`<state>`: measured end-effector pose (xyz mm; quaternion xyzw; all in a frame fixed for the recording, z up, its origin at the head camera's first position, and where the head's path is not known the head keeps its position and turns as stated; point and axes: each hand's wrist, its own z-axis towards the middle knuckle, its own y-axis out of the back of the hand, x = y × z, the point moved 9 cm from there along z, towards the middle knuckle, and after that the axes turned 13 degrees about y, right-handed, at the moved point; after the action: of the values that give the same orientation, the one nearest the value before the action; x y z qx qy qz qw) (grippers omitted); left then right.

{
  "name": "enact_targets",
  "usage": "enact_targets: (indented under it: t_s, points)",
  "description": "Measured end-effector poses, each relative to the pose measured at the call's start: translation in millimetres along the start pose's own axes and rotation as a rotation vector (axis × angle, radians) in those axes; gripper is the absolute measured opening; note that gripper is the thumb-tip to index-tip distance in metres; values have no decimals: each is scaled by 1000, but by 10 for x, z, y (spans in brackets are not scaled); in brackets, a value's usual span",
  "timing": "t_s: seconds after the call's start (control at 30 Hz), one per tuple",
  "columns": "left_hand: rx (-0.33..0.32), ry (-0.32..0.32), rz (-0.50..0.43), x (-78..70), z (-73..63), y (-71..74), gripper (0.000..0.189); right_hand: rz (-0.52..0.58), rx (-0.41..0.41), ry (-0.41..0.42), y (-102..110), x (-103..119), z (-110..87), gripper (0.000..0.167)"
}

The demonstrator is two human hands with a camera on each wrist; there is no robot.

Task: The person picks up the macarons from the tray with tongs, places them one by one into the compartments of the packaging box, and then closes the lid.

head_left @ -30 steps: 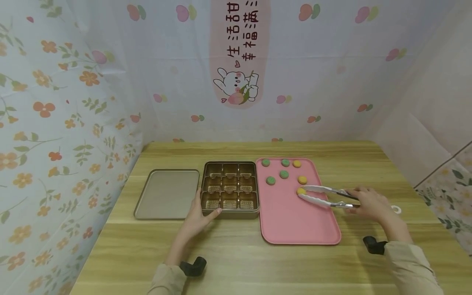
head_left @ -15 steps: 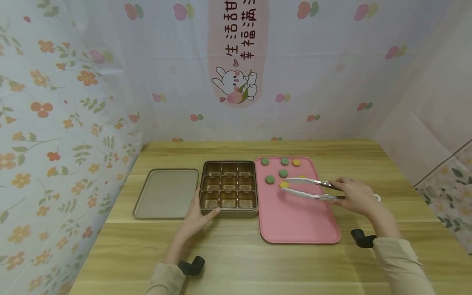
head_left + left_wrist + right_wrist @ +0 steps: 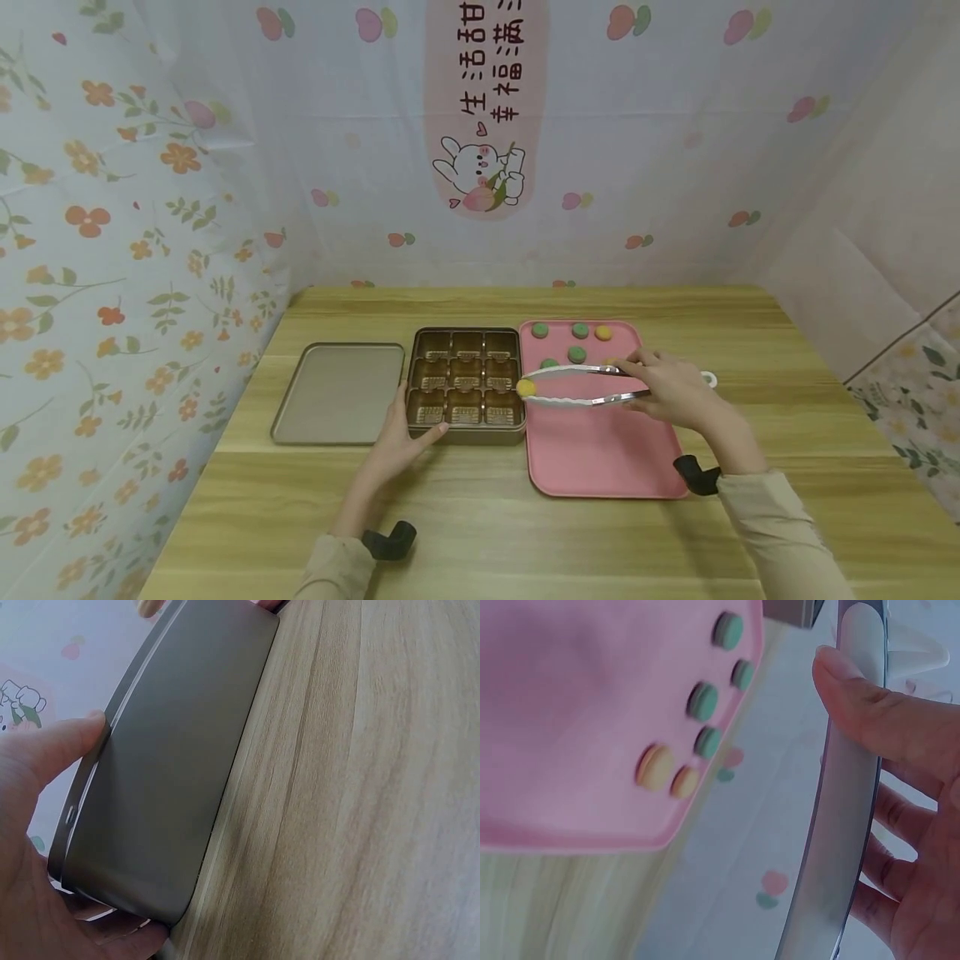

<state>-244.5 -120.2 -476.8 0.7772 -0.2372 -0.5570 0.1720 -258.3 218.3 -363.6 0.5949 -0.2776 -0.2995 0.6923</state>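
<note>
My right hand (image 3: pixel 671 390) grips a pair of tongs (image 3: pixel 562 402), whose tips pinch a yellow macaron (image 3: pixel 527 388) by the right rim of a brown box (image 3: pixel 468 436). Nine compartments divide the box, and no macaron shows in them. My left hand (image 3: pixel 397 442) holds the box's front left corner. In the left wrist view, the thumb lies on the rim and the fingers curl round the side. On the pink tray (image 3: pixel 600 467) lie several green macarons (image 3: pixel 577 354) and two yellow ones, one partly hidden by the right hand. The right wrist view shows the tongs' handle (image 3: pixel 832 810) under the thumb.
A flat lid (image 3: pixel 341 396) lies left of the box on the wooden table (image 3: pixel 480 533). Box and tray stand side by side, almost touching. Patterned cloth (image 3: pixel 637 167) hangs behind the table and along both sides.
My right hand has carried the tongs with the yellow macaron leftward, from the tray to the box's right edge. My left hand has stayed on the box.
</note>
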Motion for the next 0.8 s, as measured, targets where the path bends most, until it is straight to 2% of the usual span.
enact_targets:
  t_s: [0.37,0.8]
  points:
    - [5,0,-1,-10,8,4,106,-51,16,96,10,245,237,50]
    - [-1,0,-7,-5,-6,0,106,-56,-5,103,-20,276,223,52]
